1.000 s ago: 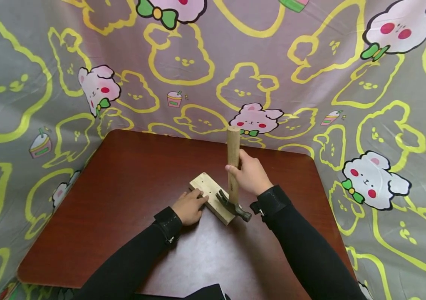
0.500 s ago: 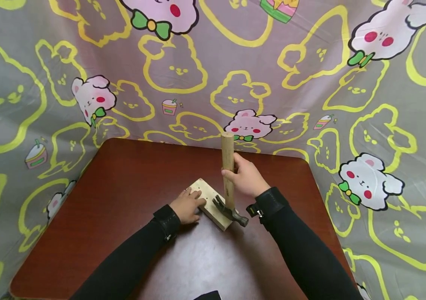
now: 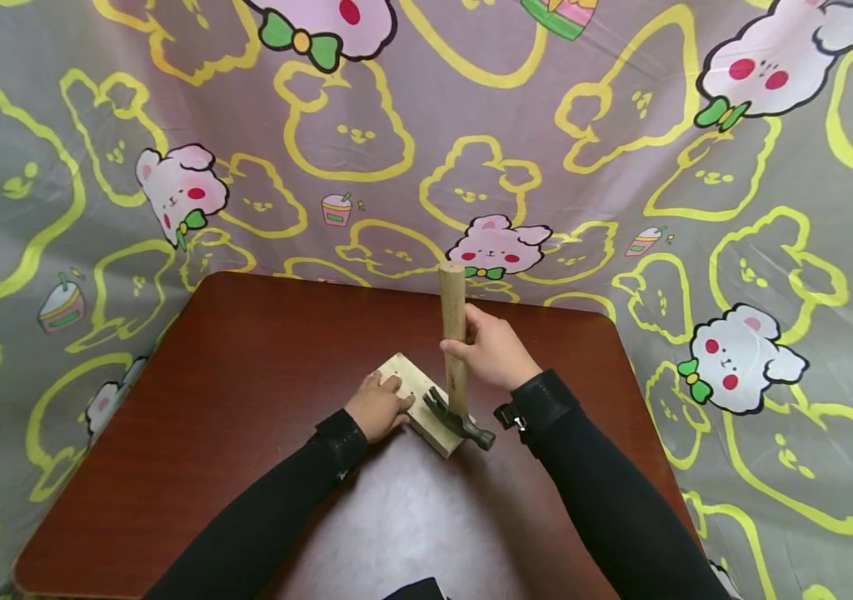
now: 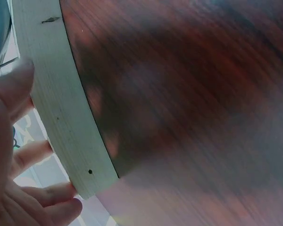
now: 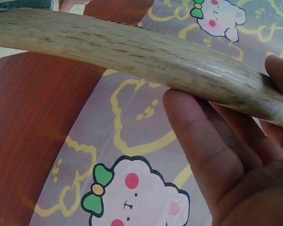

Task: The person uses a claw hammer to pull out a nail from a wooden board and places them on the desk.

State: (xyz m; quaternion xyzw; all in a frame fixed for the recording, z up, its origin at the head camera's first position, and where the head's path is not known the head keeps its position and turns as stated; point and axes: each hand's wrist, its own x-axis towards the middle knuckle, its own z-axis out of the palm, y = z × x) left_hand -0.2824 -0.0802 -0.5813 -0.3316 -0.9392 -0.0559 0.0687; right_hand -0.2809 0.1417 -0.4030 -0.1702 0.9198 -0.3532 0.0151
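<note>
A pale wooden block [image 3: 426, 417], with small dark spots on its top face, lies slantwise on the table. My left hand [image 3: 377, 407] rests on its left part, fingers spread over the top; in the left wrist view several fingertips [image 4: 61, 194] touch its upper edge. Standing head-down over the block's right part is a claw hammer [image 3: 454, 325], its wooden handle nearly upright. The claw points toward my left hand and the striking face sticks out past the block's right side. My right hand [image 3: 497, 348] holds the handle about midway, between thumb and fingers.
The reddish-brown table [image 3: 269, 350] has rounded corners. A grey cloth [image 3: 366, 100] printed with yellow outlines and white cartoon animals hangs behind it and along both sides.
The head view has tilted and shifted slightly. Both hands, the block and the hammer keep nearly the same places relative to one another.
</note>
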